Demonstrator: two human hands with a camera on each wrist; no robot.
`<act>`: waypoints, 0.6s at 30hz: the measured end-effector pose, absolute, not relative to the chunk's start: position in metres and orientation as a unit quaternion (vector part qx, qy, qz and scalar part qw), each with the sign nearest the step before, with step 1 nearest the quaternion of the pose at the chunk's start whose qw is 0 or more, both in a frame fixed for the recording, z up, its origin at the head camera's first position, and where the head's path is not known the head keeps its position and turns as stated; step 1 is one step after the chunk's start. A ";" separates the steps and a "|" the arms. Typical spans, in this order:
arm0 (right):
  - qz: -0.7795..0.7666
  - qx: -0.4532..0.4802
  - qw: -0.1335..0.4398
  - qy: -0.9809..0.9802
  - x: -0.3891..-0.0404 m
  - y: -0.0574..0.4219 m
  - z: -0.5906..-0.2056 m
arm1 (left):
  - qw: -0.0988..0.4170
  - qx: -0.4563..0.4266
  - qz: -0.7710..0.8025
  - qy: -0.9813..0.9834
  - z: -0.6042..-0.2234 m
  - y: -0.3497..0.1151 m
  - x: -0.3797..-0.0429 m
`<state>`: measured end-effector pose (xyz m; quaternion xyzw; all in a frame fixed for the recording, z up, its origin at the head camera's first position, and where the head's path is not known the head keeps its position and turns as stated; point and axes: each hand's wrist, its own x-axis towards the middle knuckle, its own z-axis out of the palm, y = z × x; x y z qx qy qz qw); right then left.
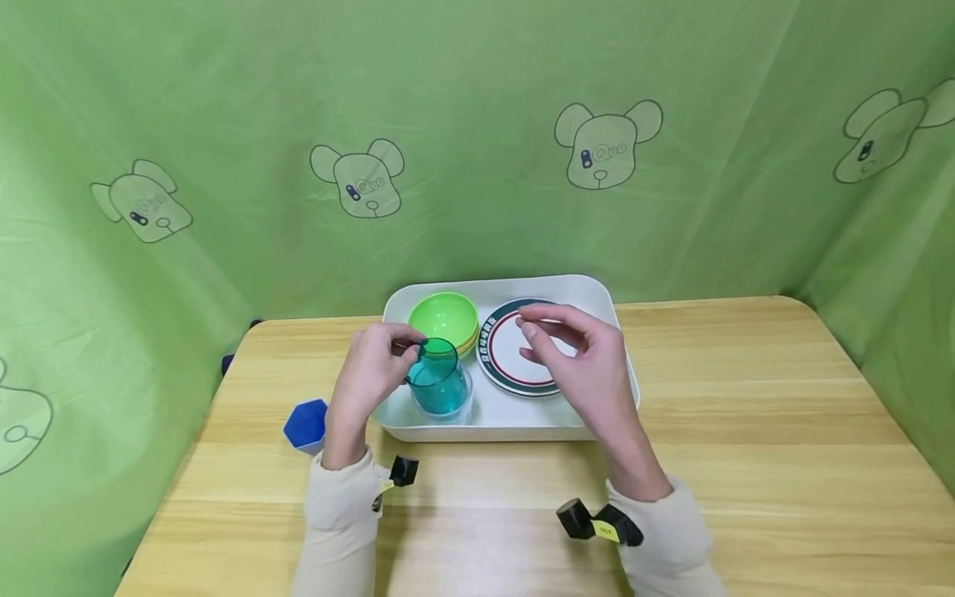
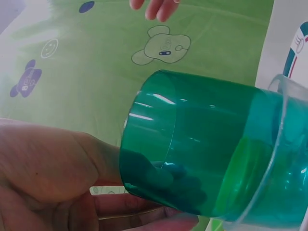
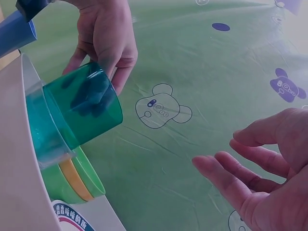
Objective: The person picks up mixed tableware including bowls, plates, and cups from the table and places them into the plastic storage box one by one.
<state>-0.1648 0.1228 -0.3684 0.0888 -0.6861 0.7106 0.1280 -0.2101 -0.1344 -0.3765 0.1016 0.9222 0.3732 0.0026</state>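
Observation:
My left hand (image 1: 376,365) pinches the rim of a see-through teal cup (image 1: 440,390), thumb inside or along its wall. The cup's lower part sits within a clear cup (image 2: 284,106) in the white tray (image 1: 507,433). Behind it is a stack of bowls, a light green bowl (image 1: 442,315) on top and a yellow-orange bowl (image 3: 74,178) beneath. My right hand (image 1: 585,352) hovers over a white plate (image 1: 515,352) with a dark green rim and red ring. Its fingers are loosely bent and hold nothing.
A blue hexagonal cup (image 1: 306,424) stands on the wooden table (image 1: 746,456), left of the tray and near my left wrist. A green cloth (image 1: 477,232) with bear-head prints hangs behind the table and along both sides.

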 end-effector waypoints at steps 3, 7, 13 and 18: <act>0.712 0.090 0.128 -0.685 -0.165 0.124 -0.368 | 0.008 0.100 0.372 0.923 -0.378 -0.134 -0.212; 0.711 0.090 0.127 -0.686 -0.166 0.125 -0.368 | 0.016 0.091 0.376 0.922 -0.379 -0.134 -0.212; 0.703 0.088 0.128 -0.694 -0.167 0.126 -0.369 | 0.042 0.091 0.390 0.915 -0.377 -0.136 -0.211; 0.690 0.087 0.131 -0.707 -0.168 0.127 -0.370 | 0.055 0.095 0.402 0.909 -0.373 -0.144 -0.208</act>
